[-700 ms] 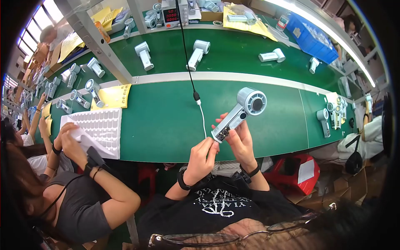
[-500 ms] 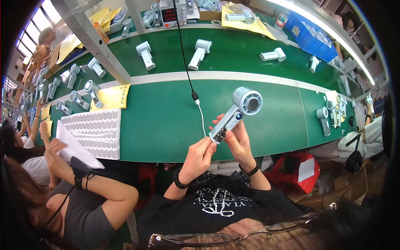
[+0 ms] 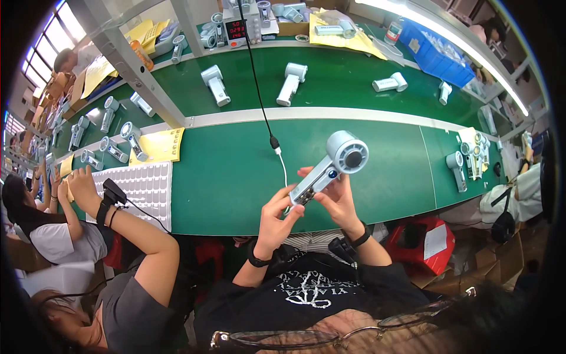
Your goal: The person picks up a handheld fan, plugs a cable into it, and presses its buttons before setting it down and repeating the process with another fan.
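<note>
A light blue handheld fan (image 3: 347,153) is held up over the green table, tilted with its round head up and to the right. Its handle has an open side that shows a circuit board. My left hand (image 3: 277,219) is closed around the lower end of the handle. Further up, my right hand (image 3: 339,199) grips the handle, with the thumb near the open side. A white cable (image 3: 282,163) joined to a black lead hangs from above and runs down to my left hand. Whether its plug sits in the fan is hidden by the fingers.
A white compartment tray (image 3: 141,186) lies to the left, near a co-worker's raised arm (image 3: 132,227). Several similar fans (image 3: 289,85) lie on the green belt beyond the metal rail (image 3: 306,112). More fans (image 3: 473,154) stand at the right. A red display box (image 3: 237,29) is behind.
The fan and my hands have shifted slightly left and down. Fans on the far belt have moved right. The display's lit digits have changed. The co-worker's arm has risen, and the white sheet has left the tray.
</note>
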The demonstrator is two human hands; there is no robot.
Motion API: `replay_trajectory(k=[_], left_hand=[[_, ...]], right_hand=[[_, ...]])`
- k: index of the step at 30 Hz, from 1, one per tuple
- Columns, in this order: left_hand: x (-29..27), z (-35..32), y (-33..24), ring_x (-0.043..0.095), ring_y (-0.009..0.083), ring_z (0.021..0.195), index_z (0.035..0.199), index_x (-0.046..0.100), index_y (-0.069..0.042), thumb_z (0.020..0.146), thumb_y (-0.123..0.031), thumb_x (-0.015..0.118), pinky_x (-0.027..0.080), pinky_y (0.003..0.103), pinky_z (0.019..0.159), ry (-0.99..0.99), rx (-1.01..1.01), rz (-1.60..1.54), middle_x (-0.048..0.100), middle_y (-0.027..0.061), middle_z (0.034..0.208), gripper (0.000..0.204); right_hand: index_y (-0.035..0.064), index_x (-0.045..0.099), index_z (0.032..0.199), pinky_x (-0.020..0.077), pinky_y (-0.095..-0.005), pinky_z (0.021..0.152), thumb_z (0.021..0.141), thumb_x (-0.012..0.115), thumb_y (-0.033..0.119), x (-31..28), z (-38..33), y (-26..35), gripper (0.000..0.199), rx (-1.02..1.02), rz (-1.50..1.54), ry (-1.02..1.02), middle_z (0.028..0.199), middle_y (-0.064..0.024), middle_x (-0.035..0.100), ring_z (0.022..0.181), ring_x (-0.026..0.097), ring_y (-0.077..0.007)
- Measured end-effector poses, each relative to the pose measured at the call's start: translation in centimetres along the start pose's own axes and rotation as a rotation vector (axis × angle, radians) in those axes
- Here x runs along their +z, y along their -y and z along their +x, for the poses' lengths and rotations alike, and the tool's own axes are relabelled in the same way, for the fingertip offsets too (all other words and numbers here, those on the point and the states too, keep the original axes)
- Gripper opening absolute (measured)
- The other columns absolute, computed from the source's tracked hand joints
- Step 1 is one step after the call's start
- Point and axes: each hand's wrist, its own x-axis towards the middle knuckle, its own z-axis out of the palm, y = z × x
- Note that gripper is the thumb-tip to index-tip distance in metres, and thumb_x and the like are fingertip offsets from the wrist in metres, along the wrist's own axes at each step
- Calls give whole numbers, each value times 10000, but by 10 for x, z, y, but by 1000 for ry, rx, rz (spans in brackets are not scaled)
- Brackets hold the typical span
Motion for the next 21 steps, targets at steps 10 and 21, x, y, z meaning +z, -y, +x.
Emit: replay_trajectory(k=[10,21], left_hand=[[-46,-8,21,659,226,820,640,572,75,930,-156,575,459,283,690,-348,-103,-191,645,165,985,371],[-57,-15,12,654,227,775,678,594,86,925,-164,574,452,271,648,-334,-67,-240,649,166,949,352]], right_hand=[[267,482,1300,494,-432,694,912,550,346,-69,199,-37,402,72,-1480,180,884,-175,638,794,615,-372],[152,560,1111,490,-418,670,886,605,271,-76,159,-38,259,3,-1136,309,835,-182,621,776,620,-338]])
